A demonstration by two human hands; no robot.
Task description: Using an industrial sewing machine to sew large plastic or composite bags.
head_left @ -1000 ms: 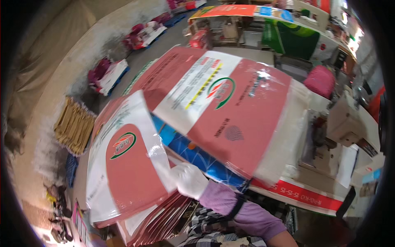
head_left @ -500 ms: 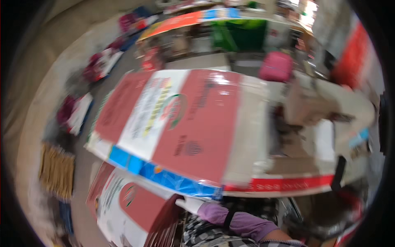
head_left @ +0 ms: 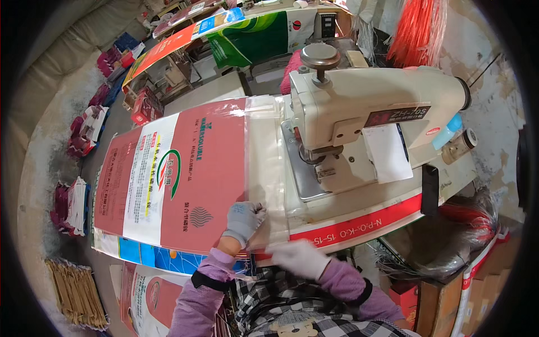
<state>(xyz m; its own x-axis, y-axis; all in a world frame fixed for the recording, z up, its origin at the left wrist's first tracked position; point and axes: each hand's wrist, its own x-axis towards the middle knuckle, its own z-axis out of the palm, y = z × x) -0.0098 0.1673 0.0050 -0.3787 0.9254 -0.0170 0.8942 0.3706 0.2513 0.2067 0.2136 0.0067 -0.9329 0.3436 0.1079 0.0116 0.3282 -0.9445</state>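
2 gloved hands, left hand (head_left: 245, 220) and right hand (head_left: 297, 257), press red sack (head_left: 185, 180).

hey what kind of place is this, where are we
Most likely a small bag-sewing workshop. An industrial sewing machine sits on the table, a gloved left hand holds a printed red sack flat, and bundles of sacks lie on the floor.

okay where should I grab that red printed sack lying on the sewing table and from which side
Judging by how it lies, take the red printed sack at its near corner, where its clear liner edge faces the sewing machine. It lies flat, so pinch the edge from the near side, beside the gloved left hand resting on it. The right hand is blurred.
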